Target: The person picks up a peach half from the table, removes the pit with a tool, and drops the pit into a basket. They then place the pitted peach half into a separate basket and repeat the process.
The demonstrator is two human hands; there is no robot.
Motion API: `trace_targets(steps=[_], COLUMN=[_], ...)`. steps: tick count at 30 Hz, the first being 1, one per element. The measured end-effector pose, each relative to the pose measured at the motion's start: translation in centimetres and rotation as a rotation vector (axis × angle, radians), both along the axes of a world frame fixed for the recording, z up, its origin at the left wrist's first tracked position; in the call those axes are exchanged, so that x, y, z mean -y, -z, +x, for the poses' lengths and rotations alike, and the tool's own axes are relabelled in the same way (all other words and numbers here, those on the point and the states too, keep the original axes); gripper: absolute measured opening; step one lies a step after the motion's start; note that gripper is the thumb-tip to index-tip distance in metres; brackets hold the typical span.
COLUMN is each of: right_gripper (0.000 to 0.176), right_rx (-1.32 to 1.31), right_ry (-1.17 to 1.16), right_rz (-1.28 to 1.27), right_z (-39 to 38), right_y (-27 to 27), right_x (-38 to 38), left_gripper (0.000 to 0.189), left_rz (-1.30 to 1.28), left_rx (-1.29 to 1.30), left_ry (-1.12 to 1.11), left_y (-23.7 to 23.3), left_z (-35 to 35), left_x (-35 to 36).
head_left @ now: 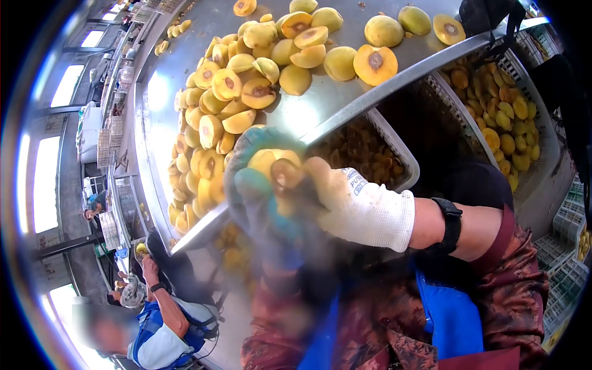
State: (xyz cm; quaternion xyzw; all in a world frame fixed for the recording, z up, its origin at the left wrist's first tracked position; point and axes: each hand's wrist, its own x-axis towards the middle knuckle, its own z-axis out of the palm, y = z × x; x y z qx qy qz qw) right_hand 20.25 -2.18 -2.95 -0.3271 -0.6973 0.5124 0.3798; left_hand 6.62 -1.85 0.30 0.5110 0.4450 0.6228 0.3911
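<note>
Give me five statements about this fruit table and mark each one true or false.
1. The right hand wears a white glove. True.
2. The table is piled with whole red apples. False: it holds halved yellow peaches.
3. A black band sits on the right wrist. True.
4. The crate under the table's edge is empty. False: it holds fruit pieces.
5. The left hand holds a peach half with its pit still in. True.
</note>
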Motion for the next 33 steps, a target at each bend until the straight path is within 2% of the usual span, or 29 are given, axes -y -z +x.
trace_targets(steps=[5, 6, 7, 8, 14, 17, 20, 23, 27, 30, 33], right_gripper=[0.031, 0.03, 0.029, 0.029, 0.027, 0.028, 0.033, 0.04, 0.045, 0.042, 0.037], right_rx=[-0.03, -0.062, -0.093, -0.124, 0.008, -0.138, -0.017, -0.113, -0.026, -0.035, -0.068], right_ry=[-0.013, -0.013, -0.009, -0.004, -0.034, -0.008, -0.076, -0.243, -0.419, -0.462, -0.49], right_rz=[-0.106, -0.078, -0.05, -0.02, -0.159, -0.121, -0.21, -0.516, -0.741, -0.827, -0.936], right_z=[-0.1, -0.3, -0.4, -0.5, 0.0, -0.7, -0.6, 0.4, 1.9, 1.9, 1.7], right_y=[-0.6, -0.2, 0.3, 0.5, -1.0, 0.3, 0.2, -1.1, -3.4, -3.2, -3.2], right_x=[0.3, 0.4, 0.4, 0.4, 0.6, 0.5, 0.7, 0.4, -0.2, 0.1, 0.2], left_gripper=[0.048, 0.049, 0.049, 0.05, 0.053, 0.05, 0.045, 0.042, 0.04, 0.053, 0.044], left_rz=[0.013, 0.03, 0.055, 0.041, -0.045, 0.044, 0.104, -0.085, -0.271, -0.409, -0.562], left_rx=[-0.006, -0.007, -0.126, -0.093, -0.028, -0.034, -0.088, -0.008, 0.107, -0.088, -0.115], left_ry=[0.022, 0.034, 0.073, 0.083, 0.105, 0.006, -0.018, 0.14, 0.264, 0.444, 0.488], left_y=[-0.2, -0.1, -0.2, -0.2, -0.6, -0.8, -0.2, -1.1, -2.1, -2.4, -3.9], left_z=[0.1, -0.1, -0.5, -0.5, -0.4, 1.0, 1.0, 0.0, -0.4, -2.7, -2.5], left_x=[0.3, 0.3, 0.3, 0.3, 0.4, 0.4, 0.2, 0.4, 0.3, -0.6, -0.7])
